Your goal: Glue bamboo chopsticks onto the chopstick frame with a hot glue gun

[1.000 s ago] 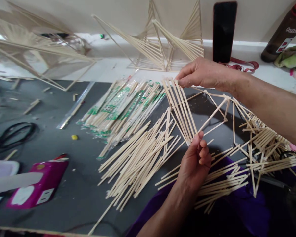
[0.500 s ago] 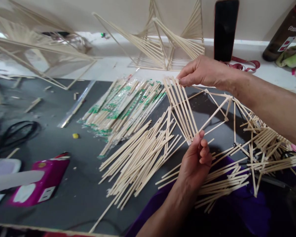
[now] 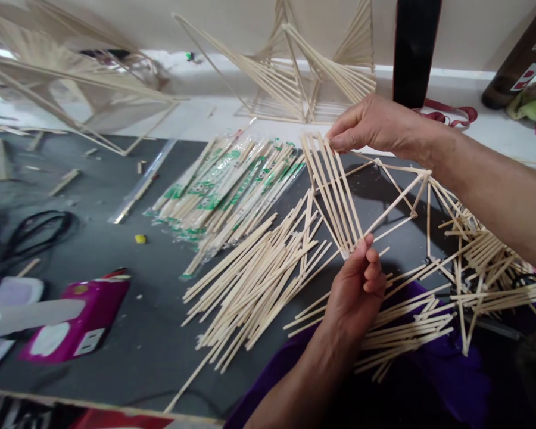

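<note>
A fan of thin wooden sticks (image 3: 333, 193), joined into an angular frame, is held up between my two hands. My left hand (image 3: 356, 285) pinches its lower corner between thumb and finger, where the sticks come together. At the upper end, my right hand (image 3: 368, 125) has thumb and fingers closed on the outermost stick's tip. More of the frame (image 3: 397, 205) stretches off to the right below my right forearm. Just left of my hands lies a heap of loose sticks (image 3: 259, 286). Behind it are chopsticks in clear, green-printed wrappers (image 3: 232, 190).
Finished-looking stick structures (image 3: 268, 77) stand along the wall. A phone (image 3: 415, 53) leans there beside a dark bottle (image 3: 518, 65). More sticks (image 3: 406, 333) lie over purple cloth at my front. On the left are a magenta box (image 3: 78, 319) and a black cable (image 3: 36, 238).
Both hands keep their grip on the stick frame, which has hardly moved. The whole view has shifted slightly.
</note>
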Motion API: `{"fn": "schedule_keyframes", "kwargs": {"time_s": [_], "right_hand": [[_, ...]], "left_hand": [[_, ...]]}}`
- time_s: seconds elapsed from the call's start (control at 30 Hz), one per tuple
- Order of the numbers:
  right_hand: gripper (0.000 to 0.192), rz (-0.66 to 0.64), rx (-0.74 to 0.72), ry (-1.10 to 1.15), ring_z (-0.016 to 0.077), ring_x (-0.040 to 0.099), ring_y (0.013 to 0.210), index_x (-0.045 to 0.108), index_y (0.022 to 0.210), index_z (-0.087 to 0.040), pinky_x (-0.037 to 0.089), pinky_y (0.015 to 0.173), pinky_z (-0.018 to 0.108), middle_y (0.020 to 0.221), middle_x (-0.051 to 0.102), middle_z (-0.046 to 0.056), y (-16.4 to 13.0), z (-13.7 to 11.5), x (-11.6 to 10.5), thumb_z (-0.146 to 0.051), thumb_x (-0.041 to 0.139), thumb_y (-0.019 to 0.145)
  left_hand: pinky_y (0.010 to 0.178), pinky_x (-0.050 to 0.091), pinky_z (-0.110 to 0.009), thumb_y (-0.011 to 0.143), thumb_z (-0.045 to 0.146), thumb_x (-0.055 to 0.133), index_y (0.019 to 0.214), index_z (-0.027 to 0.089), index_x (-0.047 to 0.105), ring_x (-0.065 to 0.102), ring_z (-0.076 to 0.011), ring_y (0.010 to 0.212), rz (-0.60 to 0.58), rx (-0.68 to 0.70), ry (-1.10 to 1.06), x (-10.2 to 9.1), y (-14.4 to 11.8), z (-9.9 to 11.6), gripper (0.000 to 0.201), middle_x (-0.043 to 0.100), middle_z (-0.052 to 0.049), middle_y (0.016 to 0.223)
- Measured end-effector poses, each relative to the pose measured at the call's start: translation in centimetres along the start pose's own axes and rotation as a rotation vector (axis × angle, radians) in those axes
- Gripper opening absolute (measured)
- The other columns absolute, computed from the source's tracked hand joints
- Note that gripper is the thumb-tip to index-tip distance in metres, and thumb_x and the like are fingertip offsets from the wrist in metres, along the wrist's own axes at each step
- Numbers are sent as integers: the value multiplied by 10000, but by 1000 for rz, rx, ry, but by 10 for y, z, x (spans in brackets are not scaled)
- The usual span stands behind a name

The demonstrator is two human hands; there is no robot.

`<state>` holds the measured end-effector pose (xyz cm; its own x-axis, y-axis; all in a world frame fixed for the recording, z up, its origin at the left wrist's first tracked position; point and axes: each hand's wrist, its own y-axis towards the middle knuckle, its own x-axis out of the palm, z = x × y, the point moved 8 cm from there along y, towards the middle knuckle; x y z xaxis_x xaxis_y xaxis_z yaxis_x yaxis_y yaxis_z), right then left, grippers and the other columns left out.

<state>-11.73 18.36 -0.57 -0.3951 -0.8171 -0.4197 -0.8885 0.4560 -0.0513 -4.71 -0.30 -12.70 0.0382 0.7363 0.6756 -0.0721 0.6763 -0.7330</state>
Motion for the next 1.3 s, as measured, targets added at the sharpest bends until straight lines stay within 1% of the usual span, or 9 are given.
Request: {"fn": "schedule_keyframes", "kwargs": {"time_s": [0.3,0.43,0.53,0.67,0.83,1.03,1.17,1.3], "right_hand": [[90,12,21,-3,128,630,761,710,666,-197,506,662,215,698,681,-9,1,3,-1,-130,684,719],[100,-19,8,-18,128,629,752,705,663,-200,503,643,215,693,679,-9,2,2,0,-130,670,725],[112,-10,7,-16,128,631,749,697,652,-199,497,638,214,692,681,-6,1,2,-1,-122,670,727],[85,15,45,-16,137,631,766,713,695,-206,491,625,216,711,693,-1,0,4,-2,-136,682,732],[107,5,-12,12,108,618,706,709,686,-202,463,611,200,665,675,-18,0,2,-1,-114,669,732],[106,-7,-5,14,114,605,732,719,728,-204,460,616,192,715,685,-5,-1,4,0,-139,649,773],[104,28,-16,7,109,585,682,724,732,-180,453,600,200,678,668,1,4,7,-2,-112,655,770],[126,27,-30,4,103,569,648,720,688,-172,445,588,205,628,647,-5,8,6,0,-87,651,751]], "left_hand": [[322,276,-80,942,111,478,889,112,605,379,-3,374,-23,4,28,-1,1,0,138,521,54,561],[320,274,-83,934,135,519,882,113,616,381,-1,368,-25,8,24,-1,1,0,112,522,56,562],[315,274,-86,945,149,505,875,111,621,383,-2,360,-24,-3,9,-1,0,-1,140,523,56,554],[308,271,-88,969,157,449,869,104,624,391,-6,358,-13,-8,-12,-2,0,-1,209,523,52,543],[309,278,-86,930,145,525,881,104,630,397,-7,363,-39,3,1,-1,1,0,123,532,53,549],[297,261,-92,982,162,414,870,93,626,401,-11,343,-14,2,-19,-2,1,-1,249,534,45,525],[294,256,-90,987,158,396,870,95,624,406,-12,337,-2,-2,-25,-1,0,0,264,533,46,519],[293,254,-89,989,159,392,872,97,621,403,-11,335,1,-5,-28,-2,1,0,265,533,48,520]]}}
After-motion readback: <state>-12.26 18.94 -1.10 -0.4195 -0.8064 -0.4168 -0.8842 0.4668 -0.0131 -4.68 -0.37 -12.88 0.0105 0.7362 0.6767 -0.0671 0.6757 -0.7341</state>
